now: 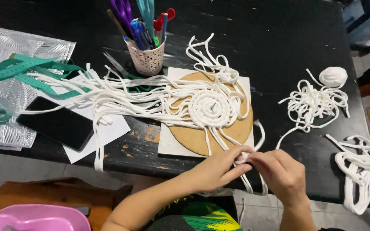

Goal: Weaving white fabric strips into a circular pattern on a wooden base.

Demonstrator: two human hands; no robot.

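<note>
A round brown board (236, 128) lies on a white square base (168, 143) on the black table. A white cord coil (213, 107) is pinned at its centre, with many loose white cords (120, 92) fanning out to the left and some hanging over the front edge. My left hand (217, 169) and my right hand (279, 171) meet at the table's front edge, both pinching the white cord strands (244, 157) that trail from the coil.
A white perforated cup (147, 57) holds scissors and pens behind the board. Green ribbon (26, 70), a black phone (58, 123) and white paper lie left. A cord ball (333, 76) and tangled cord piles (358, 164) lie right. A pink tub (35, 218) sits below.
</note>
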